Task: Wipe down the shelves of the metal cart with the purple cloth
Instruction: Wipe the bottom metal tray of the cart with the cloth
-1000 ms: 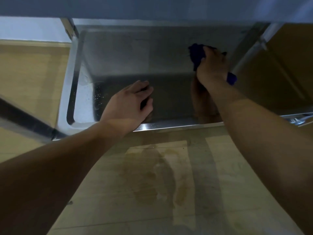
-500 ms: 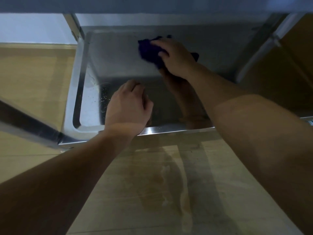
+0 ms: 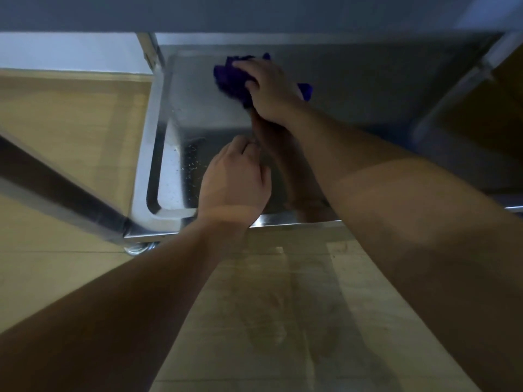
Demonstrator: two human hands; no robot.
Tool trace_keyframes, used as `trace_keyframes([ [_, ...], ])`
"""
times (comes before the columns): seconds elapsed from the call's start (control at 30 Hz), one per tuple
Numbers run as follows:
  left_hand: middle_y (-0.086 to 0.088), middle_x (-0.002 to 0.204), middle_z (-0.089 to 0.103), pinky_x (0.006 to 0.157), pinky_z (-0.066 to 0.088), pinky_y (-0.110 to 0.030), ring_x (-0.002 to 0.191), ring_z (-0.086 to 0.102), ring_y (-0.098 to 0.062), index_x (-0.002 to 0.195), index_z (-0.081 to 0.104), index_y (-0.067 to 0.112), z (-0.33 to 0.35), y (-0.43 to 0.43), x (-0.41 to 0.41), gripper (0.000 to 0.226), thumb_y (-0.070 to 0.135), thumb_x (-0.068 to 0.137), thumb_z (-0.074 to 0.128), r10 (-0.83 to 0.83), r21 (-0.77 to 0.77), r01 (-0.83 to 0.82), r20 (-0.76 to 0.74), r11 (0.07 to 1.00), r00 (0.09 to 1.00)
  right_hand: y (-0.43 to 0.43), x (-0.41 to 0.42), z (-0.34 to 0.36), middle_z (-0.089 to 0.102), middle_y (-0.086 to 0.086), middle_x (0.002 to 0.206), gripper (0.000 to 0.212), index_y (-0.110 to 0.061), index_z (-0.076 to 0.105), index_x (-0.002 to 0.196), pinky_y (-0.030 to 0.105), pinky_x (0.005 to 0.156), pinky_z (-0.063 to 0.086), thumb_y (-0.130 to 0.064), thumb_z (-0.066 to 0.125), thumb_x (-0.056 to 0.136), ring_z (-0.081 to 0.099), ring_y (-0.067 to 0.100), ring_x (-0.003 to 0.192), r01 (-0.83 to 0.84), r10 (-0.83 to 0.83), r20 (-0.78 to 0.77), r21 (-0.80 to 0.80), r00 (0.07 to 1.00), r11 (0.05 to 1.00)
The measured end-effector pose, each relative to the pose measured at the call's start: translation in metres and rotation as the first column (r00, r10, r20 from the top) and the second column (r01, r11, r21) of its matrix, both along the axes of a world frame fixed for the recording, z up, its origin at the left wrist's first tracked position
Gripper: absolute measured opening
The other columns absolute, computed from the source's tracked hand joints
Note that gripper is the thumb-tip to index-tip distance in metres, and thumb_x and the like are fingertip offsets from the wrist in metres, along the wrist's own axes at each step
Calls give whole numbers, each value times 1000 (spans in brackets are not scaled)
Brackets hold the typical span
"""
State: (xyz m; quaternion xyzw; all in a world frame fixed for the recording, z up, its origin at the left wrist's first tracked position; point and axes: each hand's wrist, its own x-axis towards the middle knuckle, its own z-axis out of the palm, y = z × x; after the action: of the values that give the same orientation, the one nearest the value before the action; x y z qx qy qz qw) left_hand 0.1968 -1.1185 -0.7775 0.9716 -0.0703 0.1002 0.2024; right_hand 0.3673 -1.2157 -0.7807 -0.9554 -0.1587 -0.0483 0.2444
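The right hand (image 3: 271,89) clutches the purple cloth (image 3: 229,80), wiping the shelf (image 3: 368,80) at eleven o'clock (left hand (image 3: 235,179) fisted, empty, at six); the speckled seven-o'clock corner (image 3: 181,165) likely comes next.

Purple cloth (image 3: 230,80), bunched and creased, pressed onto the shelf (image 3: 203,114) at upper centre of the frame, partly covered by the right hand (image 3: 271,89), metal cart (image 3: 141,176) in dull steel, shelf tray-like with raised rim, pale specks scattered at its left.

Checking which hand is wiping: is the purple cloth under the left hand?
No, the right hand holds the purple cloth on the shelf, while the left hand rests without any cloth nearer the front edge.
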Motion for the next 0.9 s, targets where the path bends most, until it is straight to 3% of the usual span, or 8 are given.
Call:
trace_keyframes([
  [0.17, -2, 129, 54, 94, 43, -28, 110, 56, -19, 125, 59, 11, 0, -3, 1, 36, 24, 95, 44, 25, 8, -25, -17, 1000, 1000, -32, 16, -1, 23, 0, 158, 52, -37, 31, 146, 46, 116, 21, -25, 42, 97, 15, 30, 146, 622, -626, -59, -70, 778, 780],
  [0.27, -2, 125, 56, 91, 43, -25, 108, 57, -18, 121, 60, 12, -1, -2, 2, 32, 22, 95, 44, 30, -15, -30, -11, 999, 999, -15, 26, 0, 18, -2, 160, 50, -35, 31, 146, 44, 118, 13, -25, 41, 98, 8, 31, 148, 724, -726, -116, -66, 678, 687],
  [0.33, -2, 122, 57, 87, 43, -25, 104, 58, -18, 119, 61, 13, -2, -2, 3, 30, 20, 95, 44, 29, -32, -29, -11, 999, 1000, 11, 30, 1, 23, -1, 158, 49, -34, 35, 145, 44, 118, 18, -27, 42, 97, 13, 30, 147, 572, -572, -99, -32, 814, 820],
  [0.4, -1, 125, 57, 84, 46, -29, 102, 59, -19, 119, 61, 13, -1, -2, 2, 31, 17, 93, 44, 16, -41, -17, -13, 999, 1000, 35, 30, 1, 36, 2, 152, 49, -30, 41, 143, 42, 114, 29, -21, 44, 95, 31, 26, 140, 155, -154, -75, -3, 985, 988],
  [0.5, -1, 126, 57, 83, 48, -30, 102, 59, -20, 119, 62, 13, -2, -1, 2, 32, 15, 92, 46, 11, -49, -11, -2, 999, 1000, 30, 20, 5, 44, 3, 146, 47, -23, 44, 143, 32, 110, 32, -13, 42, 97, 41, 19, 131, -206, 206, -68, -3, 976, 978],
  [0.57, 0, 124, 57, 85, 49, -30, 103, 59, -19, 119, 62, 13, -2, -1, 2, 31, 15, 93, 46, 7, -50, -7, 0, 999, 1000, 10, 19, 2, 43, 5, 148, 48, -22, 44, 144, 32, 111, 28, -12, 42, 97, 40, 22, 134, -153, 153, -21, 14, 988, 988],
  [0.73, -1, 129, 56, 94, 47, -27, 110, 58, -18, 122, 62, 10, -5, -3, 4, 33, 11, 91, 49, -2, -16, 2, 0, 1000, 1000, -53, 9, -2, 32, 0, 155, 50, -35, 34, 146, 43, 112, 30, -18, 35, 99, 28, 28, 141, 500, -501, -80, -37, 862, 865],
  [0.9, 1, 118, 59, 80, 44, -25, 100, 59, -19, 114, 65, 13, -4, -4, 4, 29, 13, 91, 48, 13, 11, -14, 14, 1000, 1000, -21, -37, 0, 42, 4, 149, 46, -21, 49, 140, 20, 110, 17, -8, 46, 96, 34, 20, 138, -111, 116, -61, 77, 991, 991],
])
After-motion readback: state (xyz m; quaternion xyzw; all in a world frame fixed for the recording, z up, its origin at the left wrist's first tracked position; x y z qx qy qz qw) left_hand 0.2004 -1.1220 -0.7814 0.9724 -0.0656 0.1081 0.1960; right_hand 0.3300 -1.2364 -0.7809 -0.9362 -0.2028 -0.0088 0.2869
